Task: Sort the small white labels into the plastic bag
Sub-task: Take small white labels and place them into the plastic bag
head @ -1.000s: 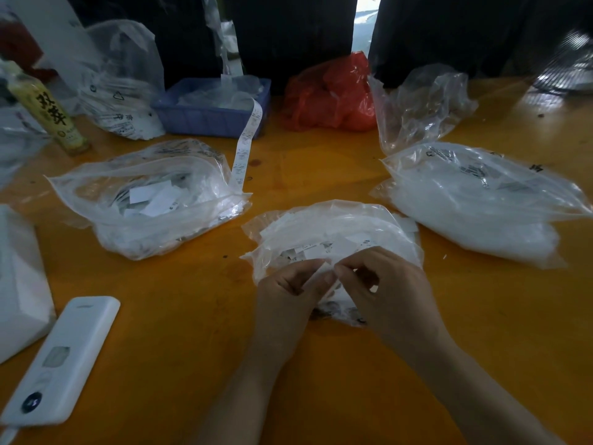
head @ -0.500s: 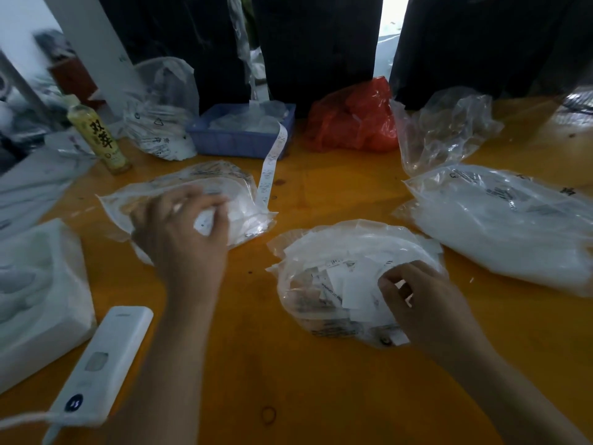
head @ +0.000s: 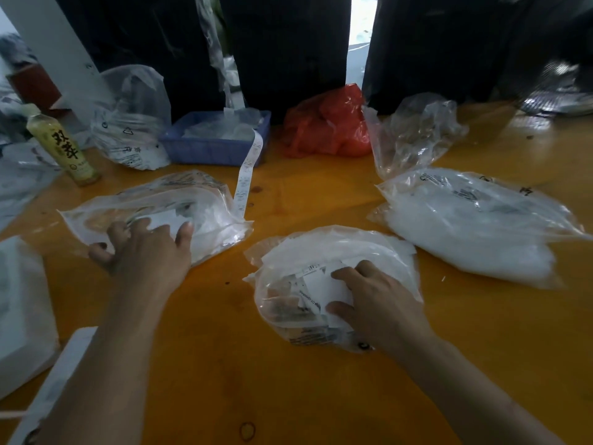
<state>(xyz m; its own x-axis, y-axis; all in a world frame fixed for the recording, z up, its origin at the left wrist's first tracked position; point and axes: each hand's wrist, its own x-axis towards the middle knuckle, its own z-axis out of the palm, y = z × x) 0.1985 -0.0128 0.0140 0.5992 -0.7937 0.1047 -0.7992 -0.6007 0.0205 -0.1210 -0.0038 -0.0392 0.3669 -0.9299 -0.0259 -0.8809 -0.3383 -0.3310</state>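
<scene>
Mid-task, by the look of it. On the orange table two clear bags are being worked. A plastic bag at 10 o'clock holds a few small white labels, seen through the film; the count cannot be told. A second, open bag at centre, toward 1 o'clock of the near edge, is heaped with a loose pile of labels, some printed. Which bag is source and which is target cannot be confirmed from the frame; judged from the task, the pile at centre is likely unsorted stock and the 10 o'clock bag the destination. If so, only a small share is done and most is left.

The left hand is laid on the near edge of the 10 o'clock bag, fingers spread and fairly straight, nothing seen pinched; whether a label lies under the fingertips cannot be told. The right hand is set on the centre pile, fingers loosely extended over the labels, thumb at the near side; a grip on a single label is not visible.

Elsewhere: a full white-filled bag at 2 o'clock, a crumpled clear bag and a red bag at 12 to 1 o'clock, a blue tray with a label strip hanging out at 11 o'clock, a bottle at far 10 o'clock.
</scene>
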